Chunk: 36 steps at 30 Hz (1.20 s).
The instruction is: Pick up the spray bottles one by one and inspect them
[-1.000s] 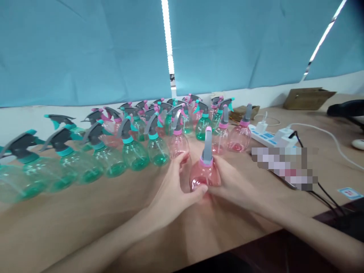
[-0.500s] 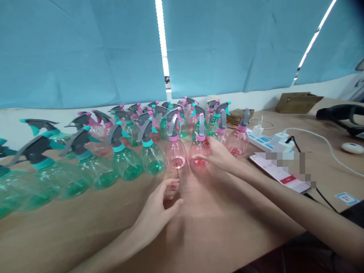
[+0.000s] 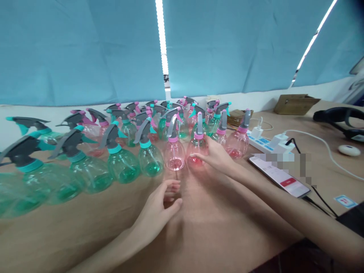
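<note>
Okay, the right hand [image 3: 214, 154] is gripping a pink spray bottle [image 3: 196, 146] and the left hand [image 3: 159, 206] is holding nothing.

Right fingers are wrapping round the bottle's body, thumb in front, and it's standing upright on the surface [image 3: 216, 212] at about 1 o'clock from the left hand, whose released fingers are curling loosely. Going by that bottle, a second pink bottle [image 3: 174, 149] is standing just beside it at 9 o'clock, green bottles [image 3: 124, 168] are lining up between 8 and 9, and a phone [image 3: 280, 176] is lying between 3 and 4, near a white power strip [image 3: 260, 142].
</note>
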Each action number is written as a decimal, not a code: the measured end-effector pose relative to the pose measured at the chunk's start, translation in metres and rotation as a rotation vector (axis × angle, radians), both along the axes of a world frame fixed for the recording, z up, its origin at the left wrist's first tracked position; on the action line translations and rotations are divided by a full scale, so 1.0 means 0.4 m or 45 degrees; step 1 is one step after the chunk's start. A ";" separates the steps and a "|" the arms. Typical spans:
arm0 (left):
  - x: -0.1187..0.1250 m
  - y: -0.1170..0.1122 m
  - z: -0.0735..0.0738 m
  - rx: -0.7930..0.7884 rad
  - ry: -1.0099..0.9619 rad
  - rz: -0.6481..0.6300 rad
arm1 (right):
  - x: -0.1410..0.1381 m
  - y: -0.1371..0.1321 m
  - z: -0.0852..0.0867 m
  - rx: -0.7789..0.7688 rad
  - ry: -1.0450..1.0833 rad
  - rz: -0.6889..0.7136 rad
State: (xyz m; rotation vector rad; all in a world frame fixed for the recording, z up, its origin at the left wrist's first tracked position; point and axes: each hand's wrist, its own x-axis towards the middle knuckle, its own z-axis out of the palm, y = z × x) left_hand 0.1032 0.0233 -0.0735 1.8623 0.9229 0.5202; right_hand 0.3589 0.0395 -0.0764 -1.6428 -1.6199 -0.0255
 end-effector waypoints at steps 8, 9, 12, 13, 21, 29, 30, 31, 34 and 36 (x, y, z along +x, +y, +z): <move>0.012 0.019 -0.002 -0.013 -0.015 -0.015 | 0.056 -0.113 0.036 0.052 0.053 -0.162; 0.014 0.021 -0.003 -0.006 -0.016 -0.014 | 0.070 -0.123 0.042 0.058 0.058 -0.203; 0.022 0.028 -0.009 0.016 -0.018 -0.012 | 0.110 -0.129 0.052 0.085 0.056 -0.335; 0.025 0.030 -0.010 0.021 -0.018 -0.015 | 0.121 -0.125 0.053 0.090 0.055 -0.370; 0.040 0.029 -0.026 0.025 -0.022 -0.003 | 0.139 -0.038 0.041 0.079 0.081 -0.413; 0.055 0.014 -0.017 0.042 -0.010 -0.008 | 0.138 -0.011 0.044 0.054 0.061 -0.360; 0.057 0.013 -0.015 0.046 -0.008 -0.002 | 0.139 -0.015 0.045 0.049 0.054 -0.344; 0.058 0.012 -0.014 0.053 -0.002 0.006 | 0.141 -0.021 0.047 0.043 0.046 -0.327; 0.059 0.008 -0.014 0.062 0.025 0.005 | 0.145 -0.045 0.052 0.020 0.025 -0.268; 0.059 0.004 -0.015 0.052 0.033 -0.013 | 0.144 -0.065 0.057 0.003 0.013 -0.233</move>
